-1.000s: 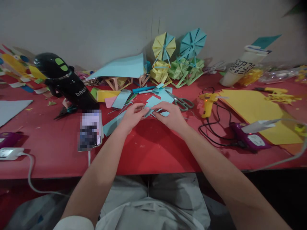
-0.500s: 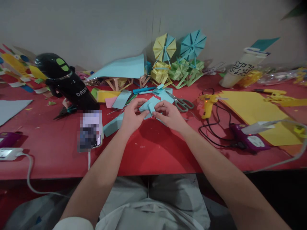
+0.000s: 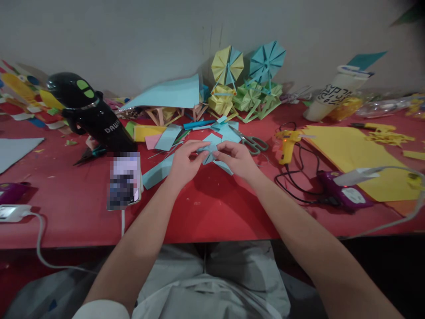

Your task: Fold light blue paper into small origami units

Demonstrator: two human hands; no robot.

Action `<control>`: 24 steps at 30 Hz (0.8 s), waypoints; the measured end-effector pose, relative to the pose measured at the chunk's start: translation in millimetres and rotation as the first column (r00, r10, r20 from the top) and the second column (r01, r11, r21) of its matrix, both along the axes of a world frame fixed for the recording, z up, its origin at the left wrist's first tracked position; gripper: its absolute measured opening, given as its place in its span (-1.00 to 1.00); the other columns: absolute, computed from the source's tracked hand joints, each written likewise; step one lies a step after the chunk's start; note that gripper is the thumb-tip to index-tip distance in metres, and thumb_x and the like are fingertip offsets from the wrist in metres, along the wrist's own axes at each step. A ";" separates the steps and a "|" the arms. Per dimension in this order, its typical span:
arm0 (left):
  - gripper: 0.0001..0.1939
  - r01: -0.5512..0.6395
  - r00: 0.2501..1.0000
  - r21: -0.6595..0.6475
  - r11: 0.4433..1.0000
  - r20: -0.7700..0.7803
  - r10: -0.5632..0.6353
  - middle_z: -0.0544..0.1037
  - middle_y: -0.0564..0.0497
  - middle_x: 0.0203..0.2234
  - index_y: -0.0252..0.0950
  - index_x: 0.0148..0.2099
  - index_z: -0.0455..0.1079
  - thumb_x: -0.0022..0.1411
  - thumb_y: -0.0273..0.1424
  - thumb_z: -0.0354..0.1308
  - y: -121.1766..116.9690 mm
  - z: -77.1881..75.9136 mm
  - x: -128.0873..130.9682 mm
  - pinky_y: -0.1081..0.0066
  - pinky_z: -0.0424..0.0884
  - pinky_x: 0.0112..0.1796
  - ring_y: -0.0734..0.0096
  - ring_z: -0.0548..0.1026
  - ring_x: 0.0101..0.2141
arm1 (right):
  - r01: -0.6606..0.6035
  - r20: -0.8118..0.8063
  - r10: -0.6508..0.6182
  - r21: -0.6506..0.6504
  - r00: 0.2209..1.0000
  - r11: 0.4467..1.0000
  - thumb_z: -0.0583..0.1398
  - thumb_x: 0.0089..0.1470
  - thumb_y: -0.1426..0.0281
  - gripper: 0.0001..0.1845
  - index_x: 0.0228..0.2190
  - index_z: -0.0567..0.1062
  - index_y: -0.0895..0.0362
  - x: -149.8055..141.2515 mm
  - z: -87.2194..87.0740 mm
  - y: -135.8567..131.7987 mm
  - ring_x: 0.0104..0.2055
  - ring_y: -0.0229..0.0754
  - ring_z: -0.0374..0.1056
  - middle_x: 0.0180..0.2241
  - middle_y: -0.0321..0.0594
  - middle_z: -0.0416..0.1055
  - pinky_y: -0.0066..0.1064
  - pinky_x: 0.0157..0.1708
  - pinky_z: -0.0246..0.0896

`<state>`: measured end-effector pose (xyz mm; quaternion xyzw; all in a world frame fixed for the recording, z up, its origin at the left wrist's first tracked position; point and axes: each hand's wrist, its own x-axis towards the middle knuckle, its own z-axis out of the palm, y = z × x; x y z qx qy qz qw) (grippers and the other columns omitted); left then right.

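Observation:
Both hands pinch a small piece of folded light-blue paper [image 3: 209, 155] just above the red table. My left hand [image 3: 186, 160] grips its left side between thumb and fingers, and my right hand [image 3: 236, 158] grips its right side the same way. Pleat-like creases show on the paper, though the fingertips cover its edges. Close behind lie more light-blue paper pieces [image 3: 229, 132] and scissors [image 3: 254, 144] with grey-green handles. A light-blue strip [image 3: 158, 173] rests by my left wrist.
At the back stand folded paper wheels [image 3: 227, 65] and a large blue sheet [image 3: 169, 93]. To the left are a black bottle [image 3: 96, 115] and a phone [image 3: 125, 179]. On the right are a yellow glue gun [image 3: 288, 146], its cable, a purple power strip [image 3: 347, 192], yellow sheets [image 3: 352, 155] and a cup [image 3: 332, 95].
The blue paper has been turned and pressed more compact between my fingers; the upright flap seen earlier no longer stands out. Both hands stay in nearly the same place.

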<state>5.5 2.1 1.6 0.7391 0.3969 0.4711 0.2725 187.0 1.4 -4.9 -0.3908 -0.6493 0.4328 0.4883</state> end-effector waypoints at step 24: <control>-0.79 0.154 0.957 -0.287 0.946 0.282 -0.070 0.60 -0.07 -0.26 -0.27 -0.34 0.55 0.16 -0.23 0.22 5.8 1.6 -0.9 0.31 0.46 -0.18 0.31 0.53 -0.23 | 0.050 0.025 -0.051 0.016 0.998 0.999 0.30 -0.02 0.25 -0.71 -0.25 0.50 0.14 1.3 0.5 -2.4 -0.38 -0.22 0.45 -0.38 -0.18 0.56 -0.38 -0.38 0.36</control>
